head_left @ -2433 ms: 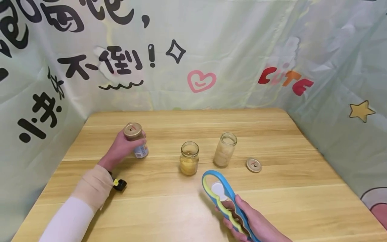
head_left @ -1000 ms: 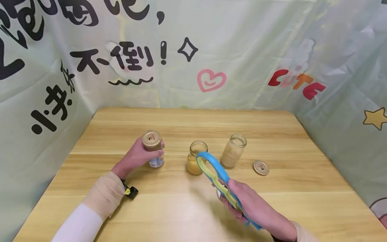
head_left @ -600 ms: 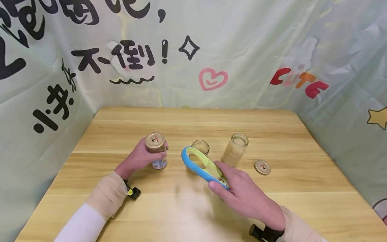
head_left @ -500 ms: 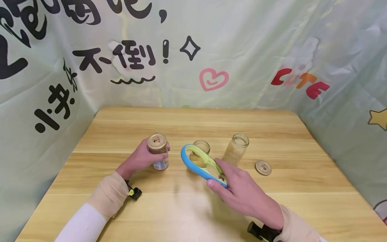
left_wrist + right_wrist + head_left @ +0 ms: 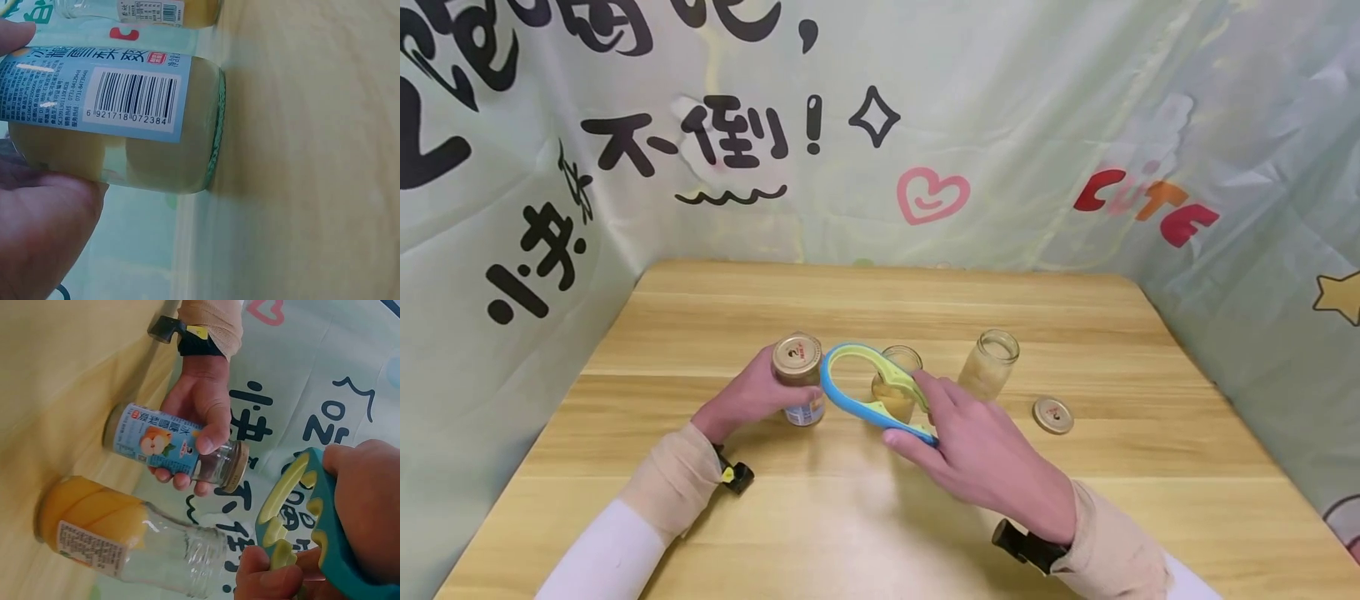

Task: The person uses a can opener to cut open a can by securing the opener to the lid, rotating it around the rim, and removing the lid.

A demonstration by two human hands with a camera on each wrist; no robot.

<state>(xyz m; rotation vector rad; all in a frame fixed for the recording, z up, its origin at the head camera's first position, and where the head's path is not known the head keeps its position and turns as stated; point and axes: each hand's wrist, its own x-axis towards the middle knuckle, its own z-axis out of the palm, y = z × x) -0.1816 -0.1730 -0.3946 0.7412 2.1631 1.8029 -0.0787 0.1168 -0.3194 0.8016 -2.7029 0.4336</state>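
My left hand [image 5: 748,398] grips an upright glass jar [image 5: 805,413] with a blue label around its side. A gold lid [image 5: 797,353] sits on that jar, and its base is at or just above the tabletop. My right hand [image 5: 988,446] holds a blue and yellow-green jar opener [image 5: 848,405] by its handles. The opener's rounded end hangs just right of the gold lid; I cannot tell whether they touch. In the right wrist view the opener's toothed inner edges [image 5: 317,537] face each other across a gap. Behind the opener stands a lidless jar of yellow fruit [image 5: 100,512].
Further right stands another lidless glass jar [image 5: 988,367] with pale contents. A loose gold lid [image 5: 1052,415] lies flat beside it on the wooden table [image 5: 820,533]. A printed cloth [image 5: 1000,125] hangs along the back and sides.
My right hand has turned over and carried the jar opener up and left, towards the lidded jar. My left hand has brought that jar right and nearer.
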